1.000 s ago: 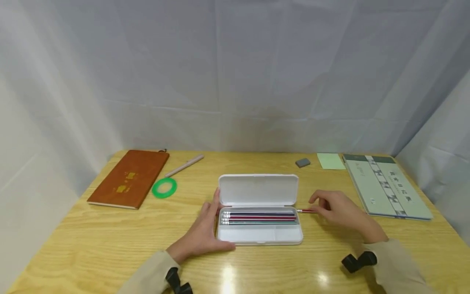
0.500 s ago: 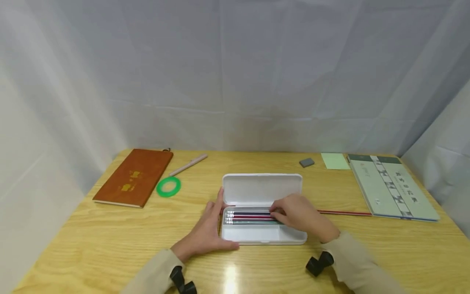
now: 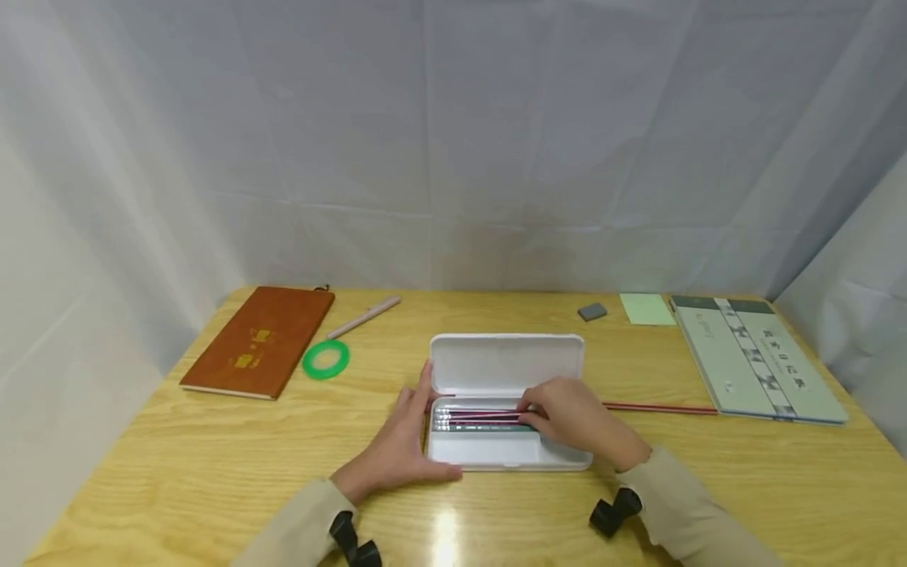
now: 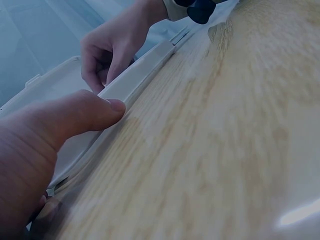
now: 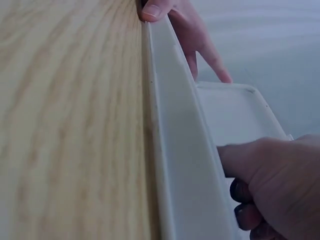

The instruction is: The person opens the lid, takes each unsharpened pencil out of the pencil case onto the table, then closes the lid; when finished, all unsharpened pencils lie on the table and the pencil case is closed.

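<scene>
A white pencil case (image 3: 489, 453) lies on the table with its lid (image 3: 506, 364) raised behind it. Its back compartment holds several pencils (image 3: 468, 428), eraser ends to the left. My left hand (image 3: 397, 445) grips the case's left end, thumb on the front edge and fingers toward the hinge side; the left wrist view shows this thumb (image 4: 95, 112) against the front wall. My right hand (image 3: 567, 413) reaches into the case and pinches a red pencil (image 3: 489, 414) there; the fingertips are partly hidden. Red pencil length (image 3: 659, 408) shows on the table right of the case.
A brown notebook (image 3: 258, 342), a green tape roll (image 3: 326, 359) and a pale pen (image 3: 364, 316) lie at the left. Toward the right are a grey eraser (image 3: 592, 312), a green sticky note (image 3: 648, 309) and a pale green book (image 3: 758, 358).
My right hand has let go of a red pencil right of the case and moved left into the case. Pencils inside have shifted under its fingers. The left hand stays on the case.
</scene>
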Demonstrator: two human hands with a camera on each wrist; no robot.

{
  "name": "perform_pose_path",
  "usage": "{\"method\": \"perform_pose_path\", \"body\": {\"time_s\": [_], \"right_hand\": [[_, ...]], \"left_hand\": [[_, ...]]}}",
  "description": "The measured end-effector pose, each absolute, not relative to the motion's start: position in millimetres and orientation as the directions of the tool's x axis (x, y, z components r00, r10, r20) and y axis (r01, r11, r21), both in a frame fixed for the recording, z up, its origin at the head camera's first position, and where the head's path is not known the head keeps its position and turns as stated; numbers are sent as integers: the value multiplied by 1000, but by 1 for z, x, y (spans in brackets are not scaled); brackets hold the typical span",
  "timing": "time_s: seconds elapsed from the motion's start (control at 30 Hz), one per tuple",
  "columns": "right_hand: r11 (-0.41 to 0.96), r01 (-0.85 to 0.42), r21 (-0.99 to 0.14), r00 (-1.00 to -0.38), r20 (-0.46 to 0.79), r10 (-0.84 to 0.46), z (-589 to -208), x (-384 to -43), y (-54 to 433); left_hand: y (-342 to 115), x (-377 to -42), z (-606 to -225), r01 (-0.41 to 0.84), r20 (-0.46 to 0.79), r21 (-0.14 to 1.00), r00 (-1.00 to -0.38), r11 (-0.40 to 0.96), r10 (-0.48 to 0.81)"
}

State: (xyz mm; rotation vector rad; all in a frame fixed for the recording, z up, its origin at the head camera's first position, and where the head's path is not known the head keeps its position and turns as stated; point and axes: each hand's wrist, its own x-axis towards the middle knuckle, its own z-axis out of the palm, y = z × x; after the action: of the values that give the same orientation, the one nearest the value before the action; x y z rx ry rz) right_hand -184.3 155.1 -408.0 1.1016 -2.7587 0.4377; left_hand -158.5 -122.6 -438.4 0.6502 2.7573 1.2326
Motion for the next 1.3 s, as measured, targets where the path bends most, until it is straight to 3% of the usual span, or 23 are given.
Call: {"method": "perform_pose_path", "body": {"time_s": [0.23,0.53,0.73,0.9,1.3], "right_hand": [[661,-630,-408,-771,225,-596,-394,-181,177],[687,-542,-484,-835,216,-506,-387,-172,240],[748,-454,-484,-889,188,-418,-394,-160,292],[779,-451,-436,-890,150,-431,-395,-156,319],[806,-413,-424,-908,126,-399,-403,-161,316]], "left_hand": [[-122,-159,-438,348,110,727,-910,592,400],[-124,-159,-438,329,94,720,-919,610,384],[-124,-159,-438,339,96,714,-914,612,394],[-123,-160,-438,342,94,711,-912,614,398],[-123,-160,-438,355,107,703,-909,616,403]]}}
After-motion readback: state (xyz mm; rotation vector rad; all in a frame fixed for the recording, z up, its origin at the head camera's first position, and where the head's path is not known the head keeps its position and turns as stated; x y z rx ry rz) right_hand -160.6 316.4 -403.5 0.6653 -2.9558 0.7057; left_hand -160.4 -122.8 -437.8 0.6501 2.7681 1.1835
